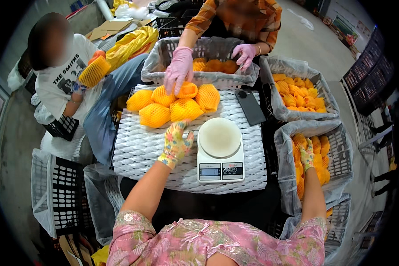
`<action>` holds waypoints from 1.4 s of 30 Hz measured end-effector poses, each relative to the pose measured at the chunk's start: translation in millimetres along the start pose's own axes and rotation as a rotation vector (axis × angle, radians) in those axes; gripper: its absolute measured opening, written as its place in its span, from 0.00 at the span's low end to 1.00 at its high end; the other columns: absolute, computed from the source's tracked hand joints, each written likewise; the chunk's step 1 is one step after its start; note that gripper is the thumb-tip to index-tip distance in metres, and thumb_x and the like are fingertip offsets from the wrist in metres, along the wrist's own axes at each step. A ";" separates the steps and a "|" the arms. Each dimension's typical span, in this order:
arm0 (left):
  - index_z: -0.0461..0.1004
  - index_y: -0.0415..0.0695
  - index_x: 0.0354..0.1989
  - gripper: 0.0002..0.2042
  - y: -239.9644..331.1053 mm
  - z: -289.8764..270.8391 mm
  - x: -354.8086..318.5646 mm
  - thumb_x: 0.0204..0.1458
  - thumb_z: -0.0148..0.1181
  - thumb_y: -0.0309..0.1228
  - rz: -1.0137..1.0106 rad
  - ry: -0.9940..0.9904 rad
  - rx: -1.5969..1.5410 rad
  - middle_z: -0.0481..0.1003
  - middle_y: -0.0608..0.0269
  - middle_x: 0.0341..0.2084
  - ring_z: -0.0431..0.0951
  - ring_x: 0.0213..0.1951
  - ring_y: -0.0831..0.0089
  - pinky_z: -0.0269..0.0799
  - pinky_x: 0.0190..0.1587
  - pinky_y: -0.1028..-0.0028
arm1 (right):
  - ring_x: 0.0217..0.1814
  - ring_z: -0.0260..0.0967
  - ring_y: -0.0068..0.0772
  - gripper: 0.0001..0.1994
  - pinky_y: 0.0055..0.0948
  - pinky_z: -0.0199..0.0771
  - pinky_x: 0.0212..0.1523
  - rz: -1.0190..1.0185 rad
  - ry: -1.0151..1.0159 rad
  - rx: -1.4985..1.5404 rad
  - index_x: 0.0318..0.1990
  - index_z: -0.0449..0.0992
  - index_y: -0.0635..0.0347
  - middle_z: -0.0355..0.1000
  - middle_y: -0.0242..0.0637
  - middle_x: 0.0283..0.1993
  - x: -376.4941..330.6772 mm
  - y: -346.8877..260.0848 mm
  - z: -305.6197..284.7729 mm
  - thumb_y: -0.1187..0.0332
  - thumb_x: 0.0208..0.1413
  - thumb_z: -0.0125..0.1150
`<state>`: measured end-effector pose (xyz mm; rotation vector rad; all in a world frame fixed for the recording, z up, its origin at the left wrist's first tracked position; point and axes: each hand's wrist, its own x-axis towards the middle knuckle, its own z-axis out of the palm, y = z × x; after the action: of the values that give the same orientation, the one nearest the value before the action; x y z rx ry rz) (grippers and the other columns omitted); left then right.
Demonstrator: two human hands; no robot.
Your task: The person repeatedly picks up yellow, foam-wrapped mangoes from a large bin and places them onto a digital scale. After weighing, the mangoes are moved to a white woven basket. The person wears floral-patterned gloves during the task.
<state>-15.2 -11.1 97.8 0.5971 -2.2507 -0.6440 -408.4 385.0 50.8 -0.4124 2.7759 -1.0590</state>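
My left hand [175, 144], in a flowered glove, reaches over the white padded work surface, its thumb apart from its fingers. Its fingertips are at the near edge of a fruit in yellow foam net [185, 109]. Several such fruits lie in a cluster there. Right beside the hand stands a white kitchen scale [220, 150] with a bare round plate. My right hand [307, 157], gloved alike, is down among net-wrapped fruits [324, 146] in the lined crate [344, 153] at the right. It touches them, but its fingertips are partly hidden, so its grip is unclear.
Across from me, a person's pink-gloved hand [180, 68] is on the cluster, before a lined crate [153, 55] of fruit. A phone [249, 107] lies beyond the scale. Another fruit crate [330, 95] stands far right. A person at left holds a netted fruit [94, 72].
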 end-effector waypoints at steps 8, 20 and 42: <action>0.61 0.41 0.60 0.36 -13.8 -10.0 68.2 0.39 0.67 0.38 0.055 -0.189 0.454 0.63 0.48 0.55 0.63 0.57 0.49 0.58 0.60 0.59 | 0.66 0.58 0.43 0.29 0.36 0.57 0.64 -0.273 -0.168 0.114 0.64 0.58 0.67 0.61 0.50 0.63 -119.6 -87.8 -33.9 0.60 0.59 0.55; 0.57 0.44 0.64 0.43 2.5 -26.5 87.3 0.37 0.71 0.44 -0.125 -0.548 0.574 0.60 0.47 0.57 0.63 0.58 0.51 0.61 0.60 0.61 | 0.59 0.65 0.54 0.34 0.40 0.62 0.59 -0.100 -0.186 -0.217 0.64 0.59 0.60 0.66 0.56 0.58 -157.5 -84.9 -14.6 0.49 0.55 0.54; 0.55 0.44 0.64 0.43 68.2 14.0 28.4 0.39 0.72 0.39 0.030 -0.327 -0.040 0.59 0.47 0.59 0.63 0.59 0.53 0.59 0.62 0.61 | 0.56 0.68 0.51 0.30 0.38 0.67 0.55 -0.244 -0.056 -0.222 0.60 0.63 0.64 0.70 0.55 0.53 -164.3 -89.3 -9.4 0.58 0.52 0.60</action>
<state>-59.1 28.6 144.1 0.4637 -2.5364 -0.8183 -235.9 377.0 123.2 -0.8128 2.8547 -0.7676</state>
